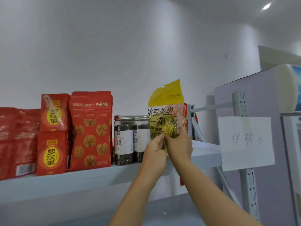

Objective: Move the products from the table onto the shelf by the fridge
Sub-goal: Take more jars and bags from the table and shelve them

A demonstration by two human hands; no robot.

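Note:
A yellow-topped clear bag with black lettering stands upright at the right end of the top shelf. My left hand and my right hand both grip its lower part, fingers curled into the plastic. Just left of the bag stand two clear jars with silver lids and white labels. Further left are a red walnut-print pouch and two stacked red packs with yellow circles.
More red packs fill the shelf's far left. A red item shows behind the bag. A paper sign hangs on the shelf's right upright post. The fridge stands right of it. A lower shelf shows below.

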